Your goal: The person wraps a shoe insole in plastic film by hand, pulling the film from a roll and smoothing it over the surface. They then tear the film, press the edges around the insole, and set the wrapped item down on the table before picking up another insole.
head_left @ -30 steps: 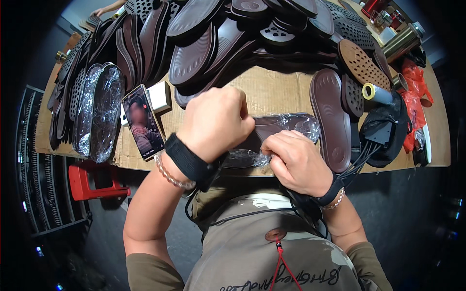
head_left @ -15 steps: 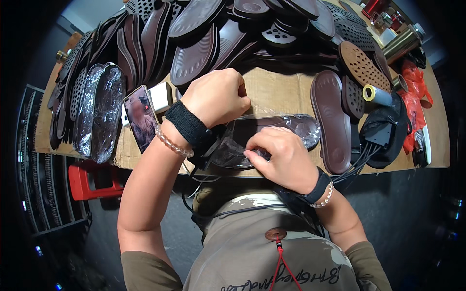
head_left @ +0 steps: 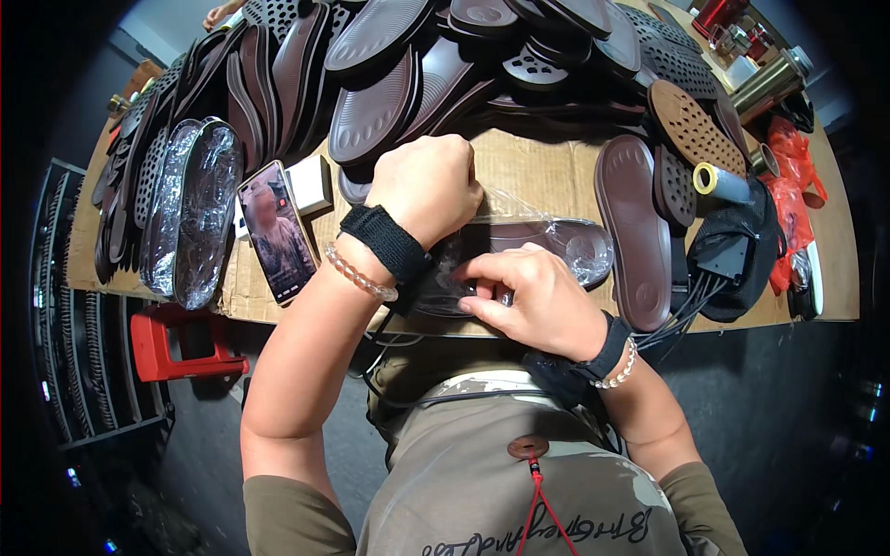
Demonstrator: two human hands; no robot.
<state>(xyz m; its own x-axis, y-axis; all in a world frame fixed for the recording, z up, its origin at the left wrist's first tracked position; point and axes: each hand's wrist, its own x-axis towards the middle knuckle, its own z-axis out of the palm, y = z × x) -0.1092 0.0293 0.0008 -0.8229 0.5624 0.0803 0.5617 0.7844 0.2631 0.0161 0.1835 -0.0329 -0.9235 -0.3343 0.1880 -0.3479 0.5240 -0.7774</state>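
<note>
Head view: at the left, a red plastic stool (head_left: 153,347) stands beside the table's near edge. On the table's left side, a film-wrapped pair of soles (head_left: 206,213) lies next to a smartphone (head_left: 278,232) with a lit screen, and a small white box (head_left: 312,183) sits just behind the phone. A heap of dark brown shoe soles (head_left: 375,111) fills the far side, from left to right.

The left hand (head_left: 426,183) is clenched into a fist above the cardboard sheet (head_left: 552,167) — whether film is caught inside it, I cannot tell. Right of and nearer than that fist, a dark brown insole (head_left: 524,235) lies lengthwise near the table's near edge, with clear plastic film (head_left: 589,248) over its right end and bunched toward its left. The right hand (head_left: 547,296) is over its near side, thumb and index finger bent at the film; I cannot tell whether they pinch it.

Further right lie a bare brown insole (head_left: 633,232), a tan perforated sole (head_left: 695,125), a yellow-ended roll (head_left: 725,183) and — rightmost — a red plastic bag (head_left: 786,222).
</note>
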